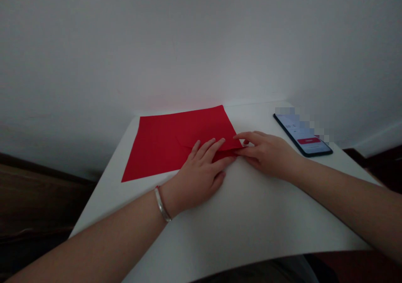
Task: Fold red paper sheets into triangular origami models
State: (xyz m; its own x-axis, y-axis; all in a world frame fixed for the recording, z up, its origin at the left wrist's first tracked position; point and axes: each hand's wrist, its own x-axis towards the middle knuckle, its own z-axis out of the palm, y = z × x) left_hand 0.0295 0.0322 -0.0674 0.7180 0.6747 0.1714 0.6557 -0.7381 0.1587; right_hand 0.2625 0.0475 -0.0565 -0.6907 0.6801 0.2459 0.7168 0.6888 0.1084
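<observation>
I see a red paper (163,144) lying flat on the white worktop (251,220), on its far left part, with the far edge close to the wall (188,44). Both hands are at the near right corner of the paper.

The left hand (201,174) lies palm down. Its fingers (210,146) are stretched out, close together, and rest flat on the red sheet, while the heel of the hand is on the bare worktop. There is a bracelet (161,203) on this wrist. A faint crease shows in the paper just beyond these fingers.

The right hand (268,153) comes in from the right and touches the left hand at the fingertips. Its forefinger (248,136) and thumb are narrow, with the pointed right tip of the paper between them. I cannot tell whether they really pinch the tip or only touch it.

A phone (303,134) with a lit screen lies on the far right of the worktop, near the right hand but apart from it.
</observation>
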